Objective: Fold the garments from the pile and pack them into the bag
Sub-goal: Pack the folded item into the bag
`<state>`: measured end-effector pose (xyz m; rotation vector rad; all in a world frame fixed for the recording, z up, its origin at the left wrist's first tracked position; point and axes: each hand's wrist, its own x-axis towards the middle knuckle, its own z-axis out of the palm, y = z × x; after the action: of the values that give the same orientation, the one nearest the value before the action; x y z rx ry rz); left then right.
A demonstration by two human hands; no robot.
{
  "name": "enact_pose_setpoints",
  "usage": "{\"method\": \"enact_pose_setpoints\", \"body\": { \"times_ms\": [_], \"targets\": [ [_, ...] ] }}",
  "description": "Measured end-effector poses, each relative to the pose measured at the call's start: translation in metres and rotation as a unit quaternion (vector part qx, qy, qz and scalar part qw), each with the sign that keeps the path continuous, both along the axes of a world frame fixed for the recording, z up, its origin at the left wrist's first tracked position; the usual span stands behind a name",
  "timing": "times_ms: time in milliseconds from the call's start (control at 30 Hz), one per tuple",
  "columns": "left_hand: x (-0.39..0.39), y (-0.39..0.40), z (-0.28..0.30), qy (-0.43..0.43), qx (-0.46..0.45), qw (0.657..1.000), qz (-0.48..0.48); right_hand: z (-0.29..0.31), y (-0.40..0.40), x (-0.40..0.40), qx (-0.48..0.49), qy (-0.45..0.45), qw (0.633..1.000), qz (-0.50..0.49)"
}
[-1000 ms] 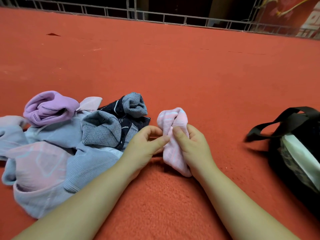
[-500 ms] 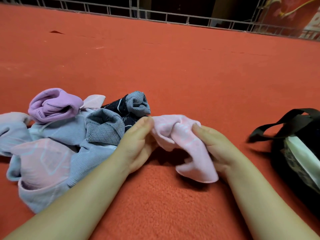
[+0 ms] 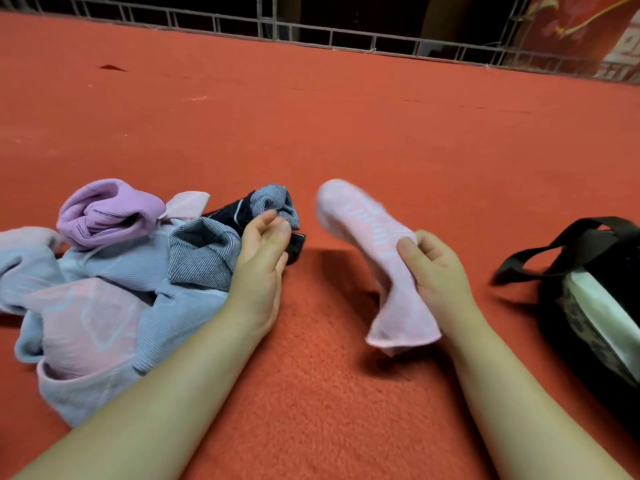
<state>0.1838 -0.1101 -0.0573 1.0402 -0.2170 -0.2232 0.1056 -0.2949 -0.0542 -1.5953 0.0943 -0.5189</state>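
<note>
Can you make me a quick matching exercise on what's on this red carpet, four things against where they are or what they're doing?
Things:
1. pale pink sock
2. black fabric bag
3. lilac rolled garment
4. left hand

States:
A. far right on the red carpet
B. open, holding nothing
C. gripped by the right hand
D. top of the pile

Pairs: 1-C, 2-A, 3-D, 4-B

Red carpet [image 3: 346,133] — metal railing [image 3: 311,32] along its far edge

No readable text, labels, brands or numbers anywhere; pale marks on pink sock [image 3: 372,233] illegible.
</note>
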Motion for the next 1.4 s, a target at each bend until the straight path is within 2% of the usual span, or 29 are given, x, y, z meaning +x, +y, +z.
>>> {"method": "enact_pose_setpoints", "body": {
  "times_ms": [100, 167, 233, 300, 367, 433, 500, 533, 567, 600, 667, 733, 800, 900, 967, 1067, 1133, 1167, 1200, 1233, 1300, 1333, 1400],
  "targets": [
    [-0.007, -0.001, -0.001, 0.020, 0.067, 0.994, -0.079, -0.002, 0.015, 0.000, -0.109, -0.015, 0.993, -0.035],
    [-0.011, -0.002, -0.001, 0.036, 0.121, 0.979, -0.158, -0.006, 0.022, -0.001, -0.174, 0.019, 0.984, 0.011],
    [-0.012, -0.005, -0.008, -0.009, 0.195, 0.965, -0.175, -0.007, 0.029, -0.001, -0.193, 0.054, 0.977, 0.077],
    [-0.010, -0.007, -0.012, -0.044, 0.232, 0.960, -0.150, -0.007, 0.030, -0.001, -0.157, 0.070, 0.982, 0.075],
    [-0.008, -0.006, -0.017, -0.066, 0.252, 0.956, -0.136, -0.007, 0.024, 0.002, -0.093, 0.078, 0.992, -0.025],
    [-0.006, -0.005, -0.019, -0.073, 0.254, 0.957, -0.123, -0.008, 0.016, 0.005, -0.039, 0.093, 0.985, -0.138],
    [-0.005, -0.003, -0.018, -0.037, 0.219, 0.967, -0.124, -0.013, 0.008, 0.008, 0.049, 0.118, 0.980, -0.151],
    [-0.005, -0.003, -0.018, -0.029, 0.209, 0.968, -0.134, -0.012, 0.007, 0.009, 0.070, 0.131, 0.978, -0.143],
    [-0.006, -0.003, -0.017, -0.047, 0.229, 0.962, -0.142, -0.016, 0.003, 0.011, 0.052, 0.137, 0.979, -0.138],
    [-0.007, -0.003, -0.018, -0.095, 0.279, 0.944, -0.147, -0.018, 0.000, 0.012, 0.003, 0.138, 0.982, -0.129],
    [-0.012, -0.003, -0.020, -0.205, 0.386, 0.885, -0.160, -0.019, -0.003, 0.014, -0.090, 0.123, 0.982, -0.109],
    [-0.015, 0.000, -0.018, -0.254, 0.440, 0.845, -0.167, -0.017, -0.008, 0.012, -0.096, 0.089, 0.985, -0.116],
    [-0.012, 0.003, -0.019, -0.268, 0.455, 0.834, -0.159, -0.012, -0.017, 0.008, -0.064, 0.033, 0.985, -0.154],
    [-0.004, 0.004, -0.020, -0.232, 0.431, 0.861, -0.139, -0.009, -0.037, 0.005, -0.104, 0.038, 0.967, -0.230],
    [0.000, 0.004, -0.021, -0.171, 0.392, 0.898, -0.101, -0.010, -0.042, 0.007, -0.148, 0.070, 0.951, -0.263],
    [0.002, 0.002, -0.016, -0.075, 0.323, 0.942, -0.044, -0.012, -0.047, 0.007, -0.170, 0.069, 0.940, -0.287],
    [0.000, 0.000, -0.010, -0.010, 0.238, 0.970, -0.040, -0.014, -0.052, 0.006, -0.199, 0.121, 0.931, -0.283],
    [-0.002, 0.000, -0.007, -0.008, 0.209, 0.977, -0.030, -0.017, -0.055, 0.006, -0.219, 0.173, 0.918, -0.282],
    [-0.005, 0.002, -0.004, -0.044, 0.213, 0.976, -0.007, -0.020, -0.055, 0.005, -0.249, 0.221, 0.900, -0.283],
    [-0.007, 0.006, -0.001, -0.111, 0.249, 0.962, 0.023, -0.021, -0.054, 0.005, -0.287, 0.257, 0.879, -0.281],
    [-0.013, 0.017, 0.008, -0.257, 0.379, 0.888, 0.051, -0.021, -0.051, 0.006, -0.357, 0.290, 0.842, -0.282],
    [-0.018, 0.023, 0.014, -0.298, 0.455, 0.838, 0.036, -0.019, -0.050, 0.007, -0.365, 0.289, 0.841, -0.277],
    [-0.029, 0.030, 0.023, -0.297, 0.591, 0.749, -0.019, -0.015, -0.050, 0.007, -0.300, 0.246, 0.888, -0.248]
  ]
}}
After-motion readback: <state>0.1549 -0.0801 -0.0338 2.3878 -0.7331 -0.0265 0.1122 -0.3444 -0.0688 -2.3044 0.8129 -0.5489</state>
